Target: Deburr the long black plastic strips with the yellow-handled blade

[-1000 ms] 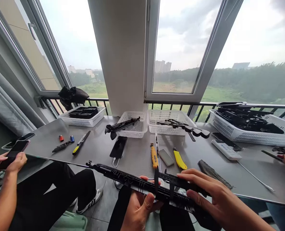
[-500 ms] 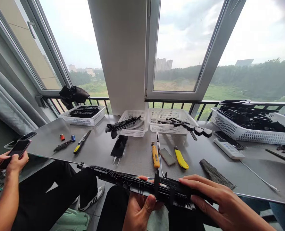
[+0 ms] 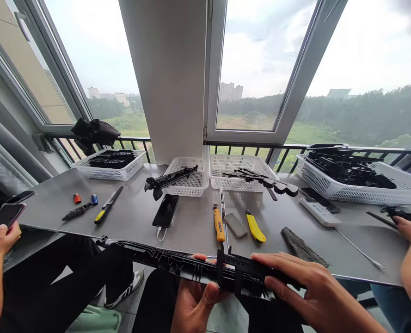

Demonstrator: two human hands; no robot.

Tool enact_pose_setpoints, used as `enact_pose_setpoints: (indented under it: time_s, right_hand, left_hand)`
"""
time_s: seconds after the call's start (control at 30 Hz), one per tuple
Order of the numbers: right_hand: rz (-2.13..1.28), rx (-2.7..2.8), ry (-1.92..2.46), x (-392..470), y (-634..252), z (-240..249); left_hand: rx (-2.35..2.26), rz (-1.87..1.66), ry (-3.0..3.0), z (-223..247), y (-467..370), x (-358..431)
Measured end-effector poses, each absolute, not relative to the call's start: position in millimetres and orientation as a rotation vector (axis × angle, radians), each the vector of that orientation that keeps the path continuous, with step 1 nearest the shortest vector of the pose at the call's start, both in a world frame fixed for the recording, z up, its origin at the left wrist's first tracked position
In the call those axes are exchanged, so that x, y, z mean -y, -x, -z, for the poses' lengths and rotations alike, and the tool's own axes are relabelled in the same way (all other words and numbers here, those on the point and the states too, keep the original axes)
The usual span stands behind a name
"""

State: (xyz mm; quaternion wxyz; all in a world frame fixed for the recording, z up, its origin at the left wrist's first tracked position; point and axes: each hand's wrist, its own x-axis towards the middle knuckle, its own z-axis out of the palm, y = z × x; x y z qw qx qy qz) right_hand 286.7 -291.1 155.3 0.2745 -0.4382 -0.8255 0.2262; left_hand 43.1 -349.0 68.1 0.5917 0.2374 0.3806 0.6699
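Note:
My left hand (image 3: 194,303) is closed around a long, ribbed black plastic part (image 3: 156,259) from below, thumb on its near side. The part runs from the table's front edge at left toward my right hand, above my lap. My right hand (image 3: 305,282) grips a black caliper (image 3: 250,268) between thumb and fingers. The caliper lies along the right end of the part, its jaws reaching across it close to my left thumb. Whether the jaws touch the part, I cannot tell.
On the metal table (image 3: 191,231) lie an orange-handled tool (image 3: 218,224), yellow cutter (image 3: 255,226), yellow-black knife (image 3: 108,206), phone (image 3: 165,210), dark cloth (image 3: 302,247) and power strip (image 3: 319,211). White baskets (image 3: 187,189) with black parts stand behind. People's hands (image 3: 2,238) are at both sides.
The view has turned slightly right, so the table things sit further left. Both my hands keep their hold on the part and caliper, with little visible movement between them.

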Motion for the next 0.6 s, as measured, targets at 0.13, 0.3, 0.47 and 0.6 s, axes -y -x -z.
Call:
enact_pose_setpoints:
  time_s: [0.13, 0.3, 0.47, 0.6]
  right_hand:
    - [-0.59, 2.223, 1.183, 293.6, -284.8, -157.4]
    - [-0.566, 2.214, 1.187, 293.6, -282.5, -158.4]
    - [-0.559, 2.226, 1.177, 292.3, -282.9, -156.1]
    - [-0.539, 2.215, 1.164, 293.6, -286.6, -153.1]
  left_hand:
    - [-0.824, -1.567, -0.518, -72.5, -45.2, 349.3]
    - [-0.818, -1.569, -0.501, -73.7, -45.2, 350.4]
    - [-0.813, -1.563, -0.502, -72.4, -44.9, 349.3]
    - [-0.825, -1.556, -0.489, -73.5, -45.3, 347.2]
